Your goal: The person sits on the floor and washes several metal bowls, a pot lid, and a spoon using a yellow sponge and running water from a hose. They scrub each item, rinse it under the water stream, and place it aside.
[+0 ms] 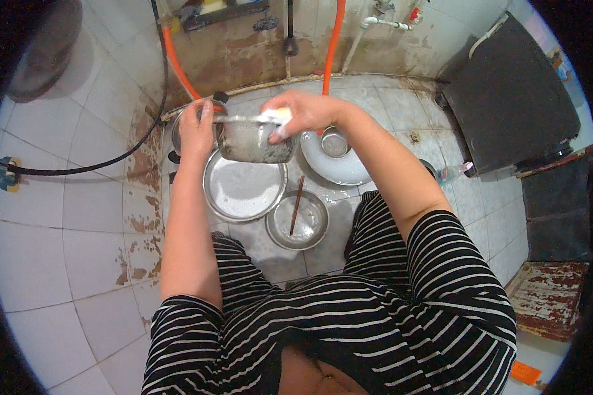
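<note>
A metal cooking pot [252,140] with dark stains on its side is tilted above the floor in front of me. My left hand [196,128] grips it at the left end, by the rim or a handle; which one is hidden by the fingers. On the right side, my right hand [301,116] presses a foamy sponge [277,115], white and yellow, to the pot's rim. Below lies a wide round metal basin [244,190] with a wet, shiny inside. Nearer to me, a metal bowl [321,229] has a brown stick [297,205] leaning in it.
A basin of suds [346,173] with a small metal bowl [335,143] in it stands right. An orange hose [332,49] drops toward it. Another metal vessel [178,133] sits behind my left hand. A black hose [128,150] curves along the left wall; a dark panel [514,94] stands right.
</note>
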A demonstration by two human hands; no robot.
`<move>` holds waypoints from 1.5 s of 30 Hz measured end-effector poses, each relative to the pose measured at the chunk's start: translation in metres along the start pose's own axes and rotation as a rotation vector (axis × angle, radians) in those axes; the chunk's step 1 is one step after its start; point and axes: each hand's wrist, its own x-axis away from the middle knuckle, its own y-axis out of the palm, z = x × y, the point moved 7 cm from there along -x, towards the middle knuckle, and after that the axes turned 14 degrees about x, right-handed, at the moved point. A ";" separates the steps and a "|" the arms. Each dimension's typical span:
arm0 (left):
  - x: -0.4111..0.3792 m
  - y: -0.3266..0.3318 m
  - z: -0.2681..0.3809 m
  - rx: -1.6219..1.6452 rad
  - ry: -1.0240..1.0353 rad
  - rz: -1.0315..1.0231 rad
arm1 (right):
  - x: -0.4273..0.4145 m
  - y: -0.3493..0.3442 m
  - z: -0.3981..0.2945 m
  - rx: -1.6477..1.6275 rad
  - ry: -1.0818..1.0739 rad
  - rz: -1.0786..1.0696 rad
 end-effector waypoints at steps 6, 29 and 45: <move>0.013 0.014 0.009 0.015 0.104 -0.238 | 0.008 -0.041 0.029 -0.039 0.153 0.287; 0.041 0.038 0.051 -0.120 0.196 0.130 | 0.001 -0.032 0.014 0.537 0.280 0.826; 0.018 0.021 0.002 0.558 -0.322 0.094 | -0.006 0.078 -0.075 0.710 -0.384 0.628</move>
